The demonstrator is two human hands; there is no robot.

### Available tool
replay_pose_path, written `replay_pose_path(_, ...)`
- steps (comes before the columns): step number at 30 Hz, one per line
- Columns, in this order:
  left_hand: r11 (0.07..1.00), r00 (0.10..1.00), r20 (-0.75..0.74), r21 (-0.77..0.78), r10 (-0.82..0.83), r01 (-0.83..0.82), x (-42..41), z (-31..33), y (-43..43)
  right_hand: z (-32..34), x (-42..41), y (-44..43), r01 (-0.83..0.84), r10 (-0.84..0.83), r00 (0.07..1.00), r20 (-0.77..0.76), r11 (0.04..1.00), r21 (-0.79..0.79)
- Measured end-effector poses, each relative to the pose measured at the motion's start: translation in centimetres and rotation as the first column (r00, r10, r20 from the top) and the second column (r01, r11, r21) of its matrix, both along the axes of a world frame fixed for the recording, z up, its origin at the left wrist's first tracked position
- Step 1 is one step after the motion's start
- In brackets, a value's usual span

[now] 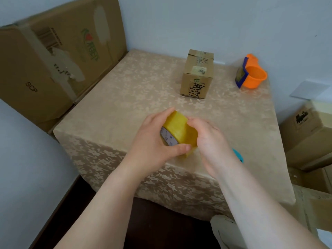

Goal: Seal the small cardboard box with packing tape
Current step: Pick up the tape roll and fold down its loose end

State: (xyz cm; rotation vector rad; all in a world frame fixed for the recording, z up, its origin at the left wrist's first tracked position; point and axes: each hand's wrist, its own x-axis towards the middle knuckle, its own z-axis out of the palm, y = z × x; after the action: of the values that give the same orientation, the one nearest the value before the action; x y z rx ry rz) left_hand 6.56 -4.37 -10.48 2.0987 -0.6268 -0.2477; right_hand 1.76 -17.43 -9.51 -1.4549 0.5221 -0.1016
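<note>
A yellowish roll of packing tape point(179, 130) is held above the near part of the table. My left hand point(154, 139) grips it from the left, thumb under its lower edge. My right hand point(210, 142) presses against the roll's right side, fingertips on its top edge. The small cardboard box point(196, 74) with dark lettering stands closed at the far middle of the table, well beyond both hands, with strips of old tape on its top.
The table carries a beige flowered cloth point(125, 97). An orange tape dispenser point(251, 72) sits at the far right corner. A blue object point(238, 155) peeks out behind my right wrist. Large cardboard boxes stand at the left point(53, 56) and right point(309, 137).
</note>
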Motion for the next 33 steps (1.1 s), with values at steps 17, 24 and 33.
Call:
replay_pose_path(17,0.998,0.999,0.019,-0.030,0.051,-0.051,0.3,0.6,1.4,0.1,-0.3,1.1,-0.077,0.074,0.993,0.093,0.997,0.029)
replay_pose_path(24,0.999,0.999,0.022,0.025,0.025,-0.025,0.4,0.6,1.8,0.0,-0.6,0.3,0.126,0.119,0.962,0.244,0.602,-0.789)
replay_pose_path(33,0.997,0.998,0.049,0.067,0.038,-0.041,0.0,0.6,1.5,-0.2,-0.8,0.0,0.318,0.228,0.907,0.353,0.179,-0.931)
